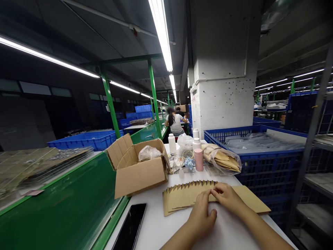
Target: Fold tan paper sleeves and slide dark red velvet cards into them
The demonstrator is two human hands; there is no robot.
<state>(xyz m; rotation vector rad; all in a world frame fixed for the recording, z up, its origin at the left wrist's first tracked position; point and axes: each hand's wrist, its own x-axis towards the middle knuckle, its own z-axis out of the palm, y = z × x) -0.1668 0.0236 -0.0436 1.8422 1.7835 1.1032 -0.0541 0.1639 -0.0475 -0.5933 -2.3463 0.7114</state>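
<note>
Several brown paper envelopes point(179, 198) lie overlapped in a fanned row on the white table, their notched top edges stepping toward the right. My left hand point(201, 215) rests over the right part of this row, fingers stretched out and thumb held apart. At the row's right end, my right hand point(229, 198) has its thumb and fingers closed together at the edge of an envelope. Its fingertips nearly meet those of my left hand. Partly behind my right wrist lies a flat stack of brown envelopes point(251, 198).
An open cardboard box point(142, 175) stands at the back left, and a black phone point(131, 225) lies in front. White bottles point(172, 143), a pink bottle point(198, 160) and a bag of envelopes point(222, 159) stand behind. A blue crate point(260, 163) is at right; a person point(175, 123) sits ahead.
</note>
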